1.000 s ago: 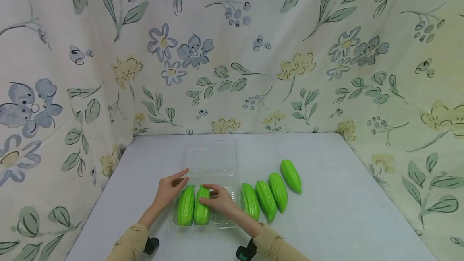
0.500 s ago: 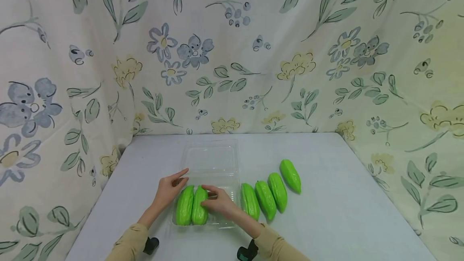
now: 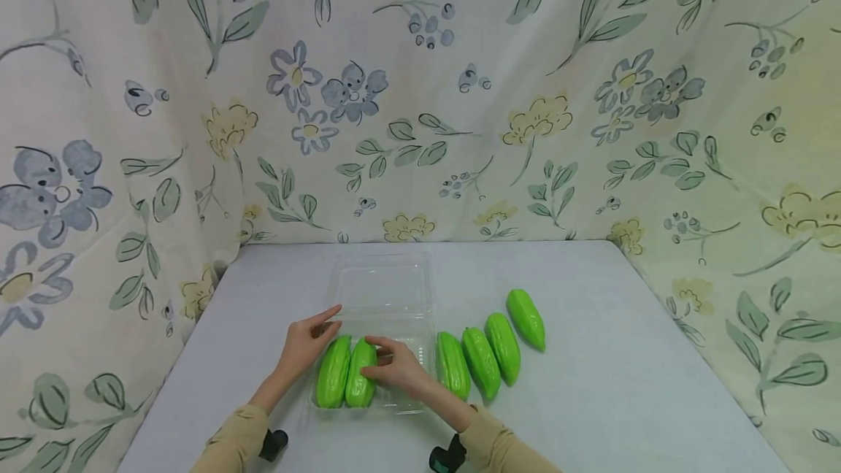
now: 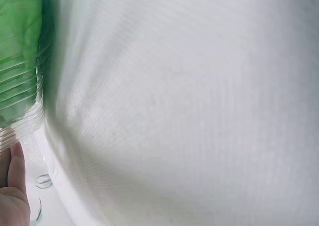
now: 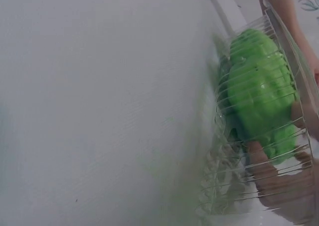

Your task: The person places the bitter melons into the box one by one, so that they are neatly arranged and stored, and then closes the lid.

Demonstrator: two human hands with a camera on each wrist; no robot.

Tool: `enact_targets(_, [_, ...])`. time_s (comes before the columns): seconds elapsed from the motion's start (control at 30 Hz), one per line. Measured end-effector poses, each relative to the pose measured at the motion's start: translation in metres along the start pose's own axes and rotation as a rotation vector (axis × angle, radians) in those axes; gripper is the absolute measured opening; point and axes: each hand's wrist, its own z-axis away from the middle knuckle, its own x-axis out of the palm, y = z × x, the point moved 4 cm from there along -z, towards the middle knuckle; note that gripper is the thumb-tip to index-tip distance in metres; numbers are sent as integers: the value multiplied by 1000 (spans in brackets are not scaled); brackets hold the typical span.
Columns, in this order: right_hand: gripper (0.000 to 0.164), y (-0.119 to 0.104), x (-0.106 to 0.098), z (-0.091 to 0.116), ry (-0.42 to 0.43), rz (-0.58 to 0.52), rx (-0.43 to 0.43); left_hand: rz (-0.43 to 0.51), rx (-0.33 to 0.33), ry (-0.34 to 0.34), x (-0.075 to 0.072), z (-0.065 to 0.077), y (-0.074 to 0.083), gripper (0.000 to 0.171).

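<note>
A clear plastic clamshell container (image 3: 412, 406) lies with its lid (image 3: 384, 283) folded back. Two glossy, ridged green gourds, bitter melons by their look, lie side by side in its left part: the left gourd (image 3: 333, 373) and the right gourd (image 3: 358, 385). My right hand (image 3: 399, 368) holds the right gourd, index finger at its far end and thumb on its upper side. My left hand (image 3: 305, 347) is at the container's left side near the hinge, thumb and index finger apart. In the left wrist view, straight fingers (image 4: 16, 164) touch the clear wall.
Several more green gourds (image 3: 482, 362) lie in a slanting row to the right of the container, the farthest gourd (image 3: 525, 320) a little apart. All stand on a white-covered table (image 3: 611, 356). A floral curtain (image 3: 420, 93) hangs behind and at both sides.
Both gourds in the container have shifted slightly to the left and now tilt a little. My right hand has moved slightly left with the right gourd. The left hand has stayed still.
</note>
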Motion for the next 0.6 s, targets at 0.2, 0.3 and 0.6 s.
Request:
enact_targets(0.2, [54, 0, 0, 0, 10, 9, -4, 2, 7, -9, 0, 0, -1, 35])
enact_targets(0.3, [54, -1, 0, 1, 13, 20, -4, 4, 11, -10, -2, 0, 5, 34])
enact_targets(0.6, [53, 0, 0, 1, 19, 54, -4, -10, 3, 2, -1, -1, 2, 36])
